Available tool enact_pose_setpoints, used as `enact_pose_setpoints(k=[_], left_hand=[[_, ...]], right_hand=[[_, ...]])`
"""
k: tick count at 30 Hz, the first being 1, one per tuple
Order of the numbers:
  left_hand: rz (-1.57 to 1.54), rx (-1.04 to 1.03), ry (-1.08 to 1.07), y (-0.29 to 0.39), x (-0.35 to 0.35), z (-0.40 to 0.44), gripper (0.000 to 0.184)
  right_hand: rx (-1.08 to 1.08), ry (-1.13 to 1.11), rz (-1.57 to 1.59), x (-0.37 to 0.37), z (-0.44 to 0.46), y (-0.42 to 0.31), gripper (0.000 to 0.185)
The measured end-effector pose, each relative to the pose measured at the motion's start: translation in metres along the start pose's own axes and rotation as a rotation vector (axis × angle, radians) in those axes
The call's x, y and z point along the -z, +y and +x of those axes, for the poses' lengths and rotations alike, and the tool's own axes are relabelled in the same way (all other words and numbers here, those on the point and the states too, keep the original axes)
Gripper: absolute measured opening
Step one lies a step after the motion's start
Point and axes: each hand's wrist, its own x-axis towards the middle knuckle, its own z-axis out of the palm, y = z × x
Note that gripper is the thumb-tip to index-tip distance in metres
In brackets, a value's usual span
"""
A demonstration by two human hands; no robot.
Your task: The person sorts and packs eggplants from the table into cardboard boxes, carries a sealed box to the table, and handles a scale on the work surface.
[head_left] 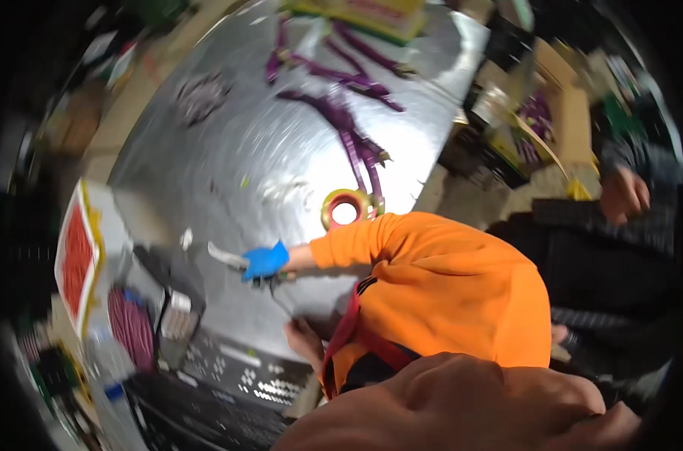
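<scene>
My right hand [266,261], in a blue glove, reaches out over the metal table [229,161]. Its fingers are closed around a pale, curved knife [225,256], somewhat blurred, whose blade sticks out to the left. Small dark bits show just below the glove. Bare and partly hidden by my body, my left hand [304,340] is low near the table edge; its fingers are not distinct. A roll of tape [332,210], yellow and red, lies by my right sleeve. Beyond it, several long purple eggplants [332,113] are spread over the table.
A yellow-edged box with red contents [78,255] stands at the left, beside a purple bundle of strands [131,327]. A black perforated crate [206,410] is below. At the right are an open carton [571,98] with eggplants and another person's hand [625,197].
</scene>
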Motion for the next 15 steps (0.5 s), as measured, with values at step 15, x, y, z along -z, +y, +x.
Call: enact_pose_setpoints(k=[15], left_hand=[[-0.629,0.276,-0.067,-0.007,0.042,0.015,0.016]], right_hand=[[-0.109,-0.173,0.443,0.046,-0.025,0.008,0.024]])
